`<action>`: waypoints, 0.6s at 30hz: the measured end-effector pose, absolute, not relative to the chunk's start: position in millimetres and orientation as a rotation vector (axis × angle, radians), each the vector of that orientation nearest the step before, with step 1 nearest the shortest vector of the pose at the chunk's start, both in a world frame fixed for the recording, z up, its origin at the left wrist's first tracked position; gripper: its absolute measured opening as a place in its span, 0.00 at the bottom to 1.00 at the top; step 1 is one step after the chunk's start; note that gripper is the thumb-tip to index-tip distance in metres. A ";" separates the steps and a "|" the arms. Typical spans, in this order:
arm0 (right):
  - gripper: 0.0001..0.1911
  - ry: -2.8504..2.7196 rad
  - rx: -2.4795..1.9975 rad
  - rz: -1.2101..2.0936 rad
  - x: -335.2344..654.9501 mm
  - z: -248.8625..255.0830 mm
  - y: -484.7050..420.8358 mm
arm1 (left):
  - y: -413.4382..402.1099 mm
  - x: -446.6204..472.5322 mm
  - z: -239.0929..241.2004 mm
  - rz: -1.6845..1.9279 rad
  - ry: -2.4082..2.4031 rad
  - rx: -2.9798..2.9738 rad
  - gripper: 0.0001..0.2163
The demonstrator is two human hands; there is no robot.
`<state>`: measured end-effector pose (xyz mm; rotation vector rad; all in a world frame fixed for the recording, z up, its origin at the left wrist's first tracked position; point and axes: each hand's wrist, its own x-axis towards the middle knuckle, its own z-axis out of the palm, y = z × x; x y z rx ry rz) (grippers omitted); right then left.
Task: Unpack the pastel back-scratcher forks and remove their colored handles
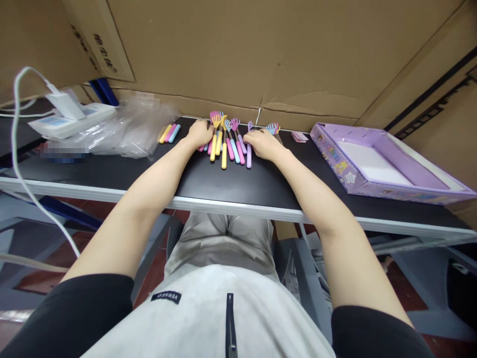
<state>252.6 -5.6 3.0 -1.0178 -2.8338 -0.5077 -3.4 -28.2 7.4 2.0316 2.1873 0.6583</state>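
Note:
A pile of small back scratchers (231, 146) with yellow, pink, blue and purple handles lies on the black table. Their claw-shaped heads point to the back. My left hand (200, 133) rests at the pile's left side, its fingers curled against the handles there; what they hold is hidden. At the right side, my right hand (263, 143) has its fingers closed on a purple back scratcher (249, 157). Behind that hand, more back scratcher heads (273, 128) in blue and pink stick out, their handles mostly covered.
Several coloured handles (170, 133) lie left of my left hand, beside clear plastic bags (130, 129). A white power strip (74, 119) with a plugged-in charger and cable stands far left. On the right sits an open purple box (339, 166). Cardboard (231, 59) walls the back.

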 end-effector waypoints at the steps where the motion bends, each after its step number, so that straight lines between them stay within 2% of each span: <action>1: 0.23 -2.824 -1.006 -0.524 253.7 1.9 -3.4 | -26.2 -3.8 5.5 0.707 2.182 2.040 0.21; 7: 0.24 -2.669 -0.954 -0.555 260.3 4.7 2.6 | -16.6 -2.1 -1.7 0.960 1.926 2.301 0.20; 11: 0.24 -2.594 -0.943 -0.576 261.3 11.4 -0.9 | -25.2 13.1 4.5 1.100 1.546 2.532 0.24; 14: 0.25 -2.608 -0.918 -0.607 260.0 14.6 -4.1 | -38.7 27.3 11.7 1.073 1.364 2.637 0.24; 18: 0.23 -2.639 -0.887 -0.650 257.4 16.4 -6.7 | -52.4 37.1 17.8 0.938 1.396 2.703 0.17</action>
